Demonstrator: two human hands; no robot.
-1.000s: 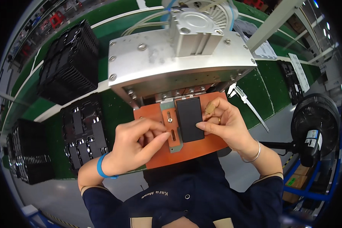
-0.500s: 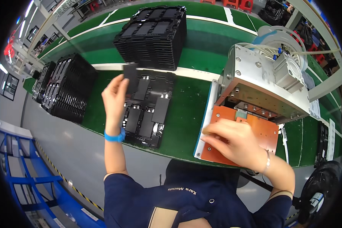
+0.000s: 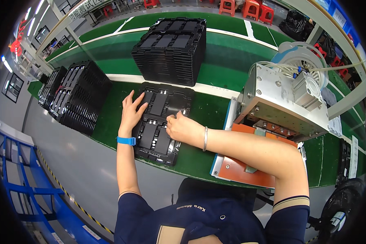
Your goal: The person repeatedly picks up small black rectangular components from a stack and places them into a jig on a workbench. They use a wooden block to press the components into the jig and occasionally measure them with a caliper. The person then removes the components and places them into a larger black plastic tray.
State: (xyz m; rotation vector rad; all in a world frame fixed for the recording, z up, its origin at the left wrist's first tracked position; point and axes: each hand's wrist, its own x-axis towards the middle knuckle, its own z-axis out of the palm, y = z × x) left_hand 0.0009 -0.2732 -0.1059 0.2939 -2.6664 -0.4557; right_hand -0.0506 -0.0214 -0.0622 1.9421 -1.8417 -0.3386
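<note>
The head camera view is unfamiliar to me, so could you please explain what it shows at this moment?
There is no robot here: these are a person's bare hands, seen from above by a wide fisheye camera worn on the head, which bends straight edges. The left hand, fingers spread, is at the upper-left part of a black plastic tray. The right hand is at its right side, fingers drawn together; whether it holds anything is hidden. Flat, black rectangular pieces lie in the tray. It rests on a green bench top, with a tall stack of black trays beyond. To the right is a boxy silver metal machine with an orange plate at its front.
</note>
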